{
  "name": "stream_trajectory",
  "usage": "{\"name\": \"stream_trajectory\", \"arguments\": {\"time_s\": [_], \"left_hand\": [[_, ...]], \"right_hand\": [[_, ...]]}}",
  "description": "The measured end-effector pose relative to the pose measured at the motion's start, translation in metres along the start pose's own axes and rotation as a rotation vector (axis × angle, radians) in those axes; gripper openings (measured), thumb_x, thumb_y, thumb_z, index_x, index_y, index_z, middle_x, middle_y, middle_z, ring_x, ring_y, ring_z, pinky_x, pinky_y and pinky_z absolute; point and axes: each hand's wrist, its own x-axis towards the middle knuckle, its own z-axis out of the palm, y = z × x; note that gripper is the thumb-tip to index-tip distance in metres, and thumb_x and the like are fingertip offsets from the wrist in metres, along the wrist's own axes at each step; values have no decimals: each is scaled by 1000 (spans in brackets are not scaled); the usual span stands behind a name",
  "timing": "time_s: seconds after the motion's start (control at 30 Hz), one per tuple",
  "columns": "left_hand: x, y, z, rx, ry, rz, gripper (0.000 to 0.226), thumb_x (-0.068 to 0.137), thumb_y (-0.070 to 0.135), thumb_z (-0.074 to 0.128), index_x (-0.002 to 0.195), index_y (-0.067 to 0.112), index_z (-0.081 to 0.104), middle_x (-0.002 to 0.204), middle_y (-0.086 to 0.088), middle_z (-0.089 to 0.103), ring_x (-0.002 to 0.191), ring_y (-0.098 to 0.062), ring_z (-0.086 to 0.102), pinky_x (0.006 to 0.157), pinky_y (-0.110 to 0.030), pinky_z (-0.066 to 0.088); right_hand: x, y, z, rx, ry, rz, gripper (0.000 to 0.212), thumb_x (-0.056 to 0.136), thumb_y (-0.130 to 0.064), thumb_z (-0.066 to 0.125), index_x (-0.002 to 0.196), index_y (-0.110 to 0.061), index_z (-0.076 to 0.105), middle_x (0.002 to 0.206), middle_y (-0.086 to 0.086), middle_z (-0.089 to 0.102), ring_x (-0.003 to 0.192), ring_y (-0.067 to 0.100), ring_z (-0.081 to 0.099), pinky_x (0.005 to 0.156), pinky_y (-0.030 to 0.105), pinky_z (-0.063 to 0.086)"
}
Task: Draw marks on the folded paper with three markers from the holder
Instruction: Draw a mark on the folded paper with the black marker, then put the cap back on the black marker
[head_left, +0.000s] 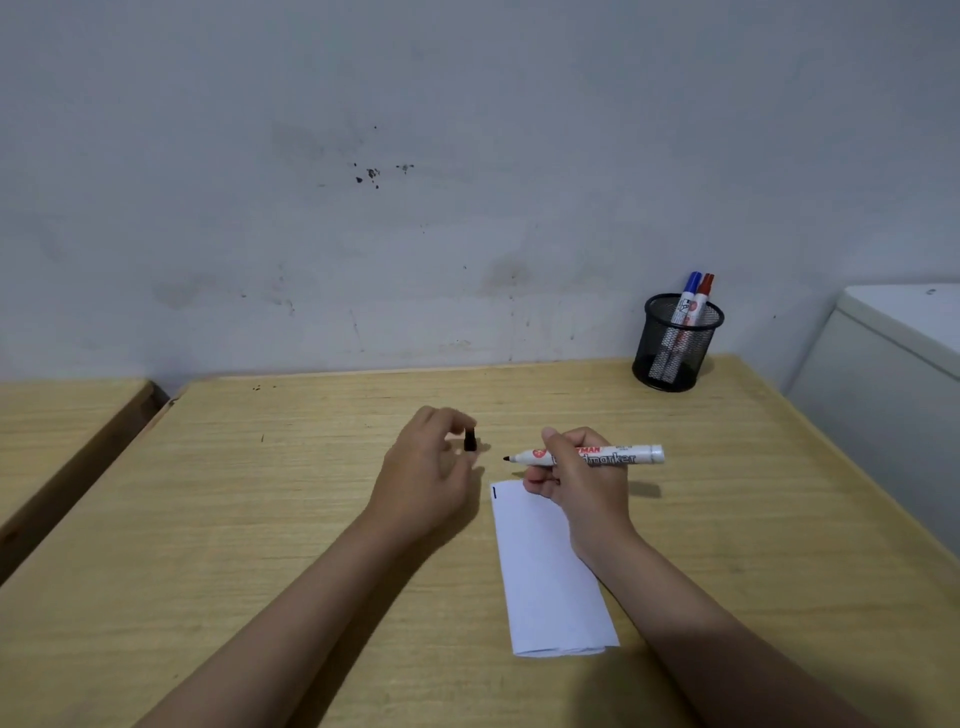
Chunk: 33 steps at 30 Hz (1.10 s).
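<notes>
A folded white paper (545, 571) lies on the wooden table (260, 519), with one short black mark (495, 492) near its far left corner. My right hand (582, 478) holds an uncapped black marker (597, 455) level above the paper's far end, tip pointing left. My left hand (431, 467) is just left of it, with the black cap (470, 440) standing upright at its fingertips; whether the fingers grip it is unclear. A black mesh holder (675, 345) at the far right holds a blue marker (688, 296) and a red marker (701, 299).
A grey stained wall rises behind the table. A second wooden table (62, 431) stands to the left across a narrow gap. A white cabinet (893, 374) sits close against the table's right edge.
</notes>
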Motion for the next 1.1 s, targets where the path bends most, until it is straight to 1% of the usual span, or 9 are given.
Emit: {"name": "stream_trajectory", "arguments": {"time_s": [0.07,0.1,0.17,0.23,0.33,0.47,0.57,0.87,1.1], "left_hand": [[16,-2,5,78,-54,11,38,81,13,57,117,24,57,112,2,54,96,-11,53,85,-28,45],[23,-2,6,124,-90,-1,37,82,13,56,117,23,59,112,0,55,100,-15,53,86,-31,47],[30,-1,8,202,-160,-40,28,83,11,55,108,17,66,106,-5,59,99,-21,57,84,-34,48],[33,2,7,200,-151,-73,21,81,7,57,97,12,70,100,-8,63,92,-22,61,77,-29,49],[30,14,-3,-102,-44,-218,8,77,7,67,83,12,70,86,-7,70,72,-14,64,61,-13,47],[21,33,-25,-533,-40,-252,11,74,3,72,80,13,72,77,-5,73,74,-15,65,72,-26,50],[11,49,-38,-730,-58,-254,14,76,-1,68,80,12,72,70,0,73,75,-17,65,74,-26,54],[-15,86,-57,-809,-126,-190,13,78,-2,65,82,10,70,69,1,73,69,-11,67,72,-22,57],[-25,100,-65,-848,-176,-174,13,78,0,65,83,9,71,72,1,74,71,-11,68,74,-22,57]], "right_hand": [[-1,-2,1,11,1,12,22,87,-16,65,71,-6,53,57,6,64,48,18,62,52,32,57],[-2,-4,2,12,4,18,23,87,-19,64,72,-6,53,55,4,64,46,17,61,49,31,56],[-3,-9,3,13,10,22,26,88,-25,64,71,-8,54,50,1,58,40,15,55,43,28,48],[-5,-15,4,-4,11,5,29,88,-31,62,69,-10,55,49,1,55,35,13,47,38,24,38],[-10,-27,2,-35,-6,-69,30,88,-33,62,67,-13,55,53,1,59,32,12,41,35,20,29],[-23,-44,-1,-46,-46,-164,28,87,-29,63,68,-10,54,56,3,60,31,11,38,34,19,28],[-34,-55,1,-30,-66,-210,29,87,-27,64,65,-12,54,56,5,60,31,10,36,36,22,30],[-62,-83,3,-6,-112,-276,29,87,-23,64,62,-13,52,51,5,57,31,9,37,35,21,28],[-74,-94,0,-8,-179,-298,30,87,-13,64,63,-7,46,45,-4,59,42,8,51,32,19,24]]}}
